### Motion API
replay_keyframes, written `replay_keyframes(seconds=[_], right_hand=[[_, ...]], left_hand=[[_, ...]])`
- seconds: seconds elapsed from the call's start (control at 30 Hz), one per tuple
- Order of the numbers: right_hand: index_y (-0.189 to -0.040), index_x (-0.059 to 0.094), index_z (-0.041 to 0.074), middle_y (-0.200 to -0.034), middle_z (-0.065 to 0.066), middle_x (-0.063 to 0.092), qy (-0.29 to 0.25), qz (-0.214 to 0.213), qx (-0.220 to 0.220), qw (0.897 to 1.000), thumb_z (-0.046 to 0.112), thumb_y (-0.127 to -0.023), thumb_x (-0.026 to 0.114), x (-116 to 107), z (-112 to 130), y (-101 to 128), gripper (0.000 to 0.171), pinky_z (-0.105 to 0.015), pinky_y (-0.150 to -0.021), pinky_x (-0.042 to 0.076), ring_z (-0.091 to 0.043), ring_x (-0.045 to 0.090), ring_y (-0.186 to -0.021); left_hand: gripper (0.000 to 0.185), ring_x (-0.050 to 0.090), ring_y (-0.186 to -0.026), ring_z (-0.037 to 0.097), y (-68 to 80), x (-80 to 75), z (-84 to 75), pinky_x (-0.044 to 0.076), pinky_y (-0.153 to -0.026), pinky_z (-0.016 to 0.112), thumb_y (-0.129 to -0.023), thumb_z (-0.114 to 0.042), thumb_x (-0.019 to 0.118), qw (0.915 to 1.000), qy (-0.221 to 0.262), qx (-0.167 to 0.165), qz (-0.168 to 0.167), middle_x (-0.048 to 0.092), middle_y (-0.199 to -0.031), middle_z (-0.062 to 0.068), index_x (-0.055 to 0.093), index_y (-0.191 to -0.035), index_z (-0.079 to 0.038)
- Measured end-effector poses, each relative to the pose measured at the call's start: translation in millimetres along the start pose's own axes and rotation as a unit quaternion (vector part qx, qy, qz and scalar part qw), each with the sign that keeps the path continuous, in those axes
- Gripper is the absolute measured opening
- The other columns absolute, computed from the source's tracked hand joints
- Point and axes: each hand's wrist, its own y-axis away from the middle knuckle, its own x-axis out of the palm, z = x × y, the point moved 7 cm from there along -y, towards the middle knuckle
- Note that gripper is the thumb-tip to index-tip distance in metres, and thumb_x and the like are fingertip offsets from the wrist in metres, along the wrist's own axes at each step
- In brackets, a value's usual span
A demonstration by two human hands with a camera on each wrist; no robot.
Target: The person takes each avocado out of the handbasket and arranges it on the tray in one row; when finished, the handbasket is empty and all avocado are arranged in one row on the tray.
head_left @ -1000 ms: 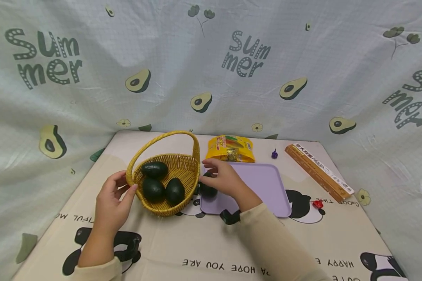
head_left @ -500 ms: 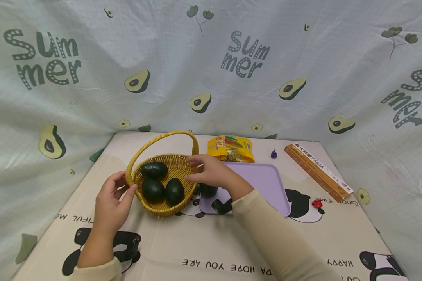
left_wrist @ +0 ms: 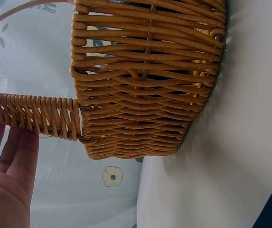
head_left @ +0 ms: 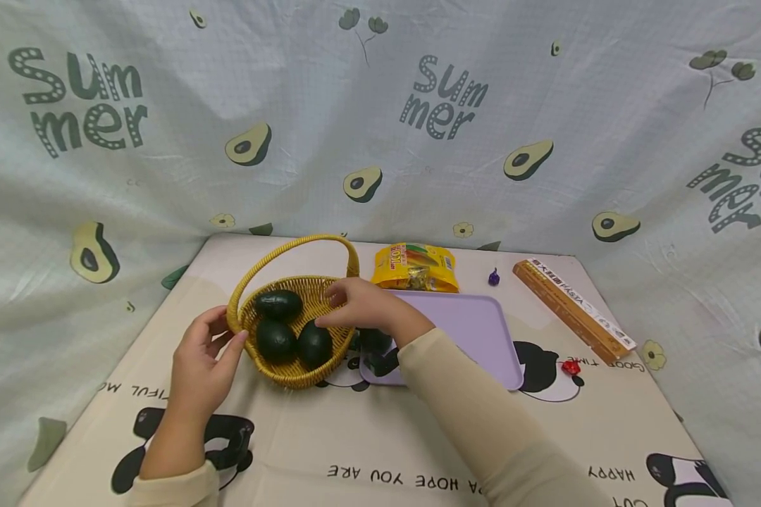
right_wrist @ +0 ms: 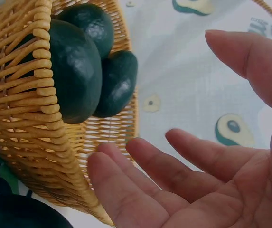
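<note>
A yellow wicker basket with an arched handle holds three dark green avocados. A fourth avocado lies on the near left corner of a lilac tray, partly hidden behind my right wrist. My right hand hovers over the basket's right rim with fingers spread and nothing in it. The right wrist view shows the fingers just beside the basket and its avocados. My left hand rests with straight fingers against the handle's base on the basket's left side.
Behind the tray lies a yellow snack bag, with a small purple item to its right. A long brown box lies at the right, with a small red item nearer. Avocado-print cloth walls surround the mat.
My right hand has moved left, from the avocado on the tray to over the basket's right rim. The left hand and the basket have stayed put.
</note>
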Motion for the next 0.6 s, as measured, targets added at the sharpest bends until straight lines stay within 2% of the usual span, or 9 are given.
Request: replay_keyframes(seconds=[0.33,0.47,0.6], right_hand=[[-0.141,0.059,0.004,-0.133,-0.009,0.065,-0.069,0.022,0.028,0.997,0.037,-0.083,0.085,15.4,-2.6,-16.1,0.072,-0.033,-0.09,0.062,-0.017,0.068,-0.101],[-0.143,0.056,0.002,-0.141,-0.011,0.059,-0.075,0.043,0.045,0.995,0.034,-0.082,0.087,22.3,-0.7,-19.2,0.075,-0.035,-0.092,0.063,-0.017,0.069,-0.103],[-0.142,0.057,0.001,-0.14,-0.01,0.059,-0.068,0.065,0.064,0.994,0.033,-0.082,0.088,27.7,0.1,-22.2,0.075,-0.038,-0.094,0.063,-0.018,0.069,-0.109]], left_hand=[[0.05,0.054,-0.113,-0.009,0.6,-3.2,-0.7,0.046,-0.098,0.004,-0.092,0.006,0.071,1.0,0.003,-0.002,-0.001,0.061,-0.125,0.014,0.054,-0.138,0.001],[0.049,0.054,-0.112,-0.009,0.8,-3.4,-2.3,0.046,-0.098,0.004,-0.092,0.006,0.072,1.0,0.009,-0.002,0.002,0.06,-0.125,0.013,0.055,-0.138,0.001],[0.048,0.054,-0.113,-0.008,0.7,-1.8,-2.2,0.046,-0.098,0.004,-0.092,0.005,0.072,1.0,0.008,0.002,0.004,0.06,-0.125,0.013,0.056,-0.137,0.001]])
